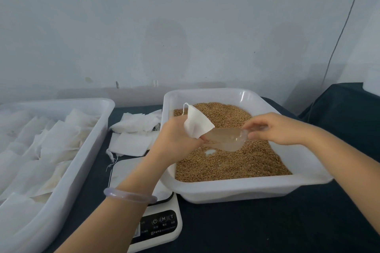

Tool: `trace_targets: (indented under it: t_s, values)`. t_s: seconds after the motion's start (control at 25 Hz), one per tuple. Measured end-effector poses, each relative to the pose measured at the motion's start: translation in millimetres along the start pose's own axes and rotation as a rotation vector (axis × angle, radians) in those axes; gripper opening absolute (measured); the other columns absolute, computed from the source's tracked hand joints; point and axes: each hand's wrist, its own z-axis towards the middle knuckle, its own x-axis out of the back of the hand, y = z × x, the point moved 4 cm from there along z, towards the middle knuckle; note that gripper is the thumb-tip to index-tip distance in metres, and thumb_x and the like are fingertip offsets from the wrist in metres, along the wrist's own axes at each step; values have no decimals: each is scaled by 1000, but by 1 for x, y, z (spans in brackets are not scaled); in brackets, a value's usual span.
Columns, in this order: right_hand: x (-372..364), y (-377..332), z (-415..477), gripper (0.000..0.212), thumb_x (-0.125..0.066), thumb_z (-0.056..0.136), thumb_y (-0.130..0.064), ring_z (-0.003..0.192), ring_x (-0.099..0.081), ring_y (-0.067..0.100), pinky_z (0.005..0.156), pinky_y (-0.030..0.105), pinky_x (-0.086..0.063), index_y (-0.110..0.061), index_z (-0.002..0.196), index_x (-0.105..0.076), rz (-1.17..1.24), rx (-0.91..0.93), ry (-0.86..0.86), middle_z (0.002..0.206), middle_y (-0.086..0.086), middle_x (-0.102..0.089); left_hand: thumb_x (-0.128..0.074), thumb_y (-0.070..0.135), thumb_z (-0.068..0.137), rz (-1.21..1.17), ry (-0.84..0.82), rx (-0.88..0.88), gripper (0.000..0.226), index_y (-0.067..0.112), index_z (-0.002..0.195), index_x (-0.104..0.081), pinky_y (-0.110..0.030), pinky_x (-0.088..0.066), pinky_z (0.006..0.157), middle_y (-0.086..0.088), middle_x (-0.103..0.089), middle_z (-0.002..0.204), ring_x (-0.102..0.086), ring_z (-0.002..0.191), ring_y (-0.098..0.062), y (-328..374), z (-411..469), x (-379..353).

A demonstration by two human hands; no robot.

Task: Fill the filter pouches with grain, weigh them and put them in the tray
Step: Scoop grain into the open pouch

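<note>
Left hand (178, 136) is up over the left side of the grain tub (226, 193), fingers curled round the lower corner of one white filter pouch (197, 123), which points up and away w/ its drawstring loop at the top. Right hand (273, 129) is opposite it, over the middle of the tub, thumb and fingertips pinching the back end of a clear plastic scoop (226, 139). The scoop lies roughly level between the two hands, its front end touching the pouch's mouth right at the left fingers; can't tell how much is in it. Grain (236, 164) fills the tub floor below, one bare white patch showing just under the scoop. Left of the tub, a loose stack of empty pouches (133, 127) sits on the dark-cloth surface (267, 230), and beyond that is the tray (102, 121) w/ pouches lying flat in rows. The scale (162, 222) is near the front, under the left forearm, its platform partly tucked under the tub's corner. Its black panel shows a power symbol, then "M" and "T"; the small print beneath is too fine to read, and the display is cut off by the arm. Pale bracelet (129, 195) on the left wrist
</note>
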Motion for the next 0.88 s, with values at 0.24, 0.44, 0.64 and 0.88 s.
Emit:
trace_targets:
  t_s: [0.24, 0.44, 0.64, 0.88]
  values:
    - [39, -12, -7, 19, -64, 86, -26, 98, -53, -7, 86, 11, -36, -37, 101, -60, 1, 52, 190, 101, -27, -58, -79, 14, 66, -96, -38, 22, 54, 20, 109, -49, -35, -57, 51, -10, -62, 99, -67, 77, -28, 1, -3, 0]
    - [76, -20, -22, 22, -68, 82, -24, 94, -56, -18, 77, 2, -35, -37, 100, -66, 61, 91, 301, 98, -28, -66, -87, 32, 57, -118, -85, 49, 97, 13, 137, -37, -33, -57, 52, -8, -62, 102, -68, 75, -22, 1, -3, 0]
    - [83, -37, -24, 26, -70, 79, -23, 93, -54, -21, 75, 2, -34, -43, 95, -64, 6, 164, 309, 95, -36, -63, -85, 16, 66, -336, -204, 64, 78, 9, 129, -39, -26, -50, 47, -4, -70, 77, -68, 62, -17, 5, -6, 0]
    - [86, -52, -22, 29, -74, 75, -22, 94, -52, -22, 76, -3, -34, -45, 91, -65, -66, 226, 313, 94, -35, -64, -77, 10, 75, -344, -391, 6, 31, 14, 95, -54, -24, -49, 46, 0, -66, 64, -66, 56, -17, 12, -9, 4]
